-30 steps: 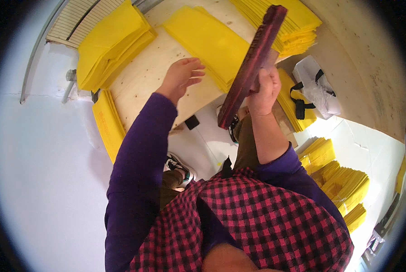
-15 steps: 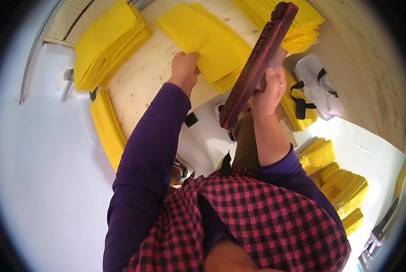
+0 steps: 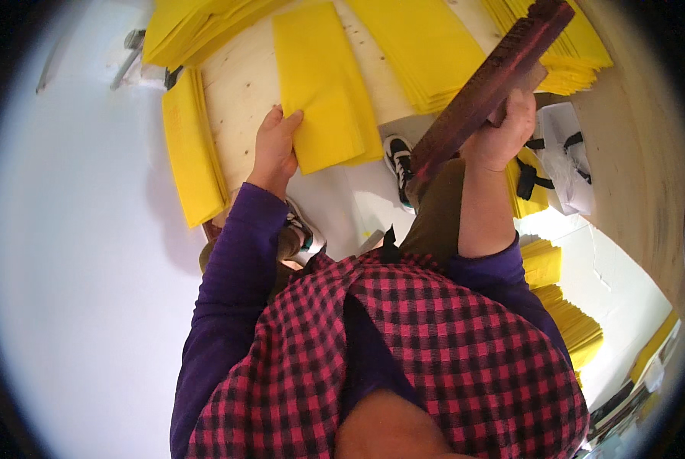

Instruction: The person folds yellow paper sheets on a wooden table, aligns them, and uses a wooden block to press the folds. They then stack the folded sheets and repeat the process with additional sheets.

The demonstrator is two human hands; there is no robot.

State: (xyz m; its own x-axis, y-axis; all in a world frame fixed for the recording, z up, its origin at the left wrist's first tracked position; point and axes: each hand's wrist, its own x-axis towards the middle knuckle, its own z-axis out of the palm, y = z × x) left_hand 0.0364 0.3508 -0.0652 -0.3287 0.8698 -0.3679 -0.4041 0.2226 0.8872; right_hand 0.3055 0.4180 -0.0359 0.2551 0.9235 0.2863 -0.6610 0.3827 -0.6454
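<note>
My left hand (image 3: 276,149) pinches the near left edge of a folded yellow paper sheet (image 3: 323,84), thumb on top. That sheet lies partly on the wooden table (image 3: 243,96), and its near end overhangs the edge. In my right hand (image 3: 503,134) is a long, dark red hand stamp (image 3: 488,88) with a raised pattern along its face, gripped by a wooden block handle and held tilted in the air. Beneath and left of the stamp, a yellow paper stack (image 3: 423,53) rests on the table.
More yellow paper lies at the far left (image 3: 197,30), in a bundle (image 3: 192,145) by the left table edge, and at the far right (image 3: 580,50). A white plastic package (image 3: 564,161) with black straps sits at right. Several yellow bundles (image 3: 564,321) stand below it.
My left hand has drawn the folded sheet left and nearer, apart from the stack. My right hand has carried the stamp to the right. The whole view has shifted.
</note>
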